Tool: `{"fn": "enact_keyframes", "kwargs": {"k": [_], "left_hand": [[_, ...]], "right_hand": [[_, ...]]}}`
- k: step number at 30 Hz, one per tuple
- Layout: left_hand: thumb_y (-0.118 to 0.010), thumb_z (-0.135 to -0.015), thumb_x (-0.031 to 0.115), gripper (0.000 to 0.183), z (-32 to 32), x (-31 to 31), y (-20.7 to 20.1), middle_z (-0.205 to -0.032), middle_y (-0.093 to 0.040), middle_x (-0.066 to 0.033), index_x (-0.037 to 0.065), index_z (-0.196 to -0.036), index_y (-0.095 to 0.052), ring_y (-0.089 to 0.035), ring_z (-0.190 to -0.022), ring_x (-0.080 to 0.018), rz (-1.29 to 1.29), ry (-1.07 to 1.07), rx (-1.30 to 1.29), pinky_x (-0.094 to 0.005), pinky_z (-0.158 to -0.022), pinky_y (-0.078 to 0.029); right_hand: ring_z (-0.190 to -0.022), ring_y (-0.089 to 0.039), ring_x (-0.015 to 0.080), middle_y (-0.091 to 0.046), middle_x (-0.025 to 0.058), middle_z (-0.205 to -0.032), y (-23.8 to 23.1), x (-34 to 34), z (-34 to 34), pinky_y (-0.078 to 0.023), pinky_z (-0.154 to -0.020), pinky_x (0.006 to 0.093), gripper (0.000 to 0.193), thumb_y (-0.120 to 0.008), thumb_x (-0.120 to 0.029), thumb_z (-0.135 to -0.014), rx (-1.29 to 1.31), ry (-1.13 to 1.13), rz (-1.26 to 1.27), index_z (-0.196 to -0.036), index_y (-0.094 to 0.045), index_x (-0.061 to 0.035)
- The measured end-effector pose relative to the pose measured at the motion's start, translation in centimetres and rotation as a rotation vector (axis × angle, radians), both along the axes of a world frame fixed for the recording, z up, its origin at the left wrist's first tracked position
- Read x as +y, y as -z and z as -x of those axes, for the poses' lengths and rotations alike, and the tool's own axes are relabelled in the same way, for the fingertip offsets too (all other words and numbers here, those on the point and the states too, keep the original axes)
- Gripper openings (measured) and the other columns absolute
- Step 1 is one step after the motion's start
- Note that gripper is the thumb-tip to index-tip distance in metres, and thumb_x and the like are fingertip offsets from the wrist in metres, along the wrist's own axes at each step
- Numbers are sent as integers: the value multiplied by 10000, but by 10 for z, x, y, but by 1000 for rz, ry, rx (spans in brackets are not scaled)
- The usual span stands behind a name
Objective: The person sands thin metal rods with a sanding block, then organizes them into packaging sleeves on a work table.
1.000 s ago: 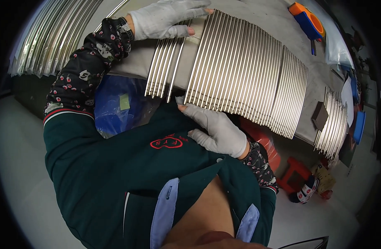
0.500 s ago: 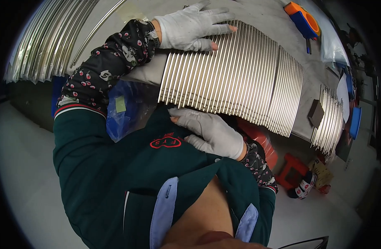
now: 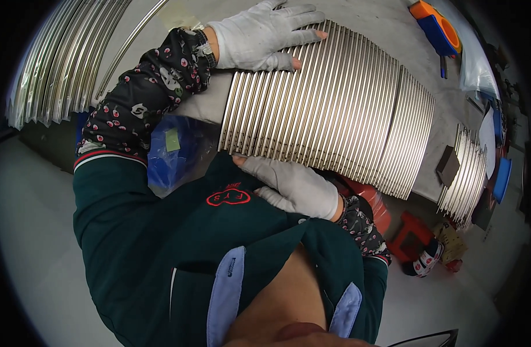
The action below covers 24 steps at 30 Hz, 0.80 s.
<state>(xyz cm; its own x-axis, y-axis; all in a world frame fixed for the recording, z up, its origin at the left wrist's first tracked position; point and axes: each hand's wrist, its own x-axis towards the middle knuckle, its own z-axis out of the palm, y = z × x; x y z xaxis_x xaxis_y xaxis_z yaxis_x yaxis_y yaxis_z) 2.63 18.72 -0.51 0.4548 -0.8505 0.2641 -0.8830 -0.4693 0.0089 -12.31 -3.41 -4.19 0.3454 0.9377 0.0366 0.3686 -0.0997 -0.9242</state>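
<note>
A wide row of shiny metal rods [image 3: 317, 110] lies side by side on the grey-covered table. A narrow dark gap splits off a smaller group at its right. My left hand [image 3: 265, 36], in a white glove with bare fingertips, lies flat across the far left part of the row, fingers spread. At the rods' near ends, by the table edge, is my right hand [image 3: 294, 184], gloved the same way. Its fingers stretch to the left along those ends, the index fingertip close to or touching them; the thumb sits apart, against my green shirt.
Plastic-wrapped rods [image 3: 63, 63] lie at the far left, beside a single curved rod [image 3: 126, 46]. An orange and blue tape dispenser [image 3: 436, 29] stands far right. More short rods [image 3: 465, 173] and a dark block [image 3: 447, 166] are at right. A blue plastic bag [image 3: 170, 153] hangs below the edge.
The view has shifted a little, so the rods and the right-hand items sit slightly further right. Both hands keep nearly the same places; the right fingers have moved slightly relative to the rod ends.
</note>
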Motion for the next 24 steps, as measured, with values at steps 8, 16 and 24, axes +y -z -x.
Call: {"fn": "enact_keyframes", "kwargs": {"k": [8,16,24], "left_hand": [[-570,-878,407,679,-1,-2,-3,-1417,-368,-290,-21,-1381,-410,-375,-1303,-425,-20,7,31,-536,-1026,-327],[-567,-878,401,672,1,1,-7,-1407,-376,-287,-13,-1384,-411,-386,-1290,-422,-37,15,8,-532,-1015,-341],[-560,-883,396,662,7,4,-14,-1395,-385,-286,-12,-1383,-413,-391,-1286,-420,-48,11,-6,-526,-1015,-343]], "right_hand": [[-1112,-589,376,-525,225,-1319,3,-3,-2,-481,-974,388,589,-534,-129,-907,-8,-6,-28,-1453,-339,-22],[-1086,-592,391,-519,232,-1324,1,-1,0,-489,-961,398,615,-530,-158,-905,-32,-2,-40,-1469,-313,-47],[-1221,-532,361,-484,217,-1384,-6,-3,5,-441,-1031,377,586,-554,-139,-890,-33,-9,2,-1425,-374,17]]}}
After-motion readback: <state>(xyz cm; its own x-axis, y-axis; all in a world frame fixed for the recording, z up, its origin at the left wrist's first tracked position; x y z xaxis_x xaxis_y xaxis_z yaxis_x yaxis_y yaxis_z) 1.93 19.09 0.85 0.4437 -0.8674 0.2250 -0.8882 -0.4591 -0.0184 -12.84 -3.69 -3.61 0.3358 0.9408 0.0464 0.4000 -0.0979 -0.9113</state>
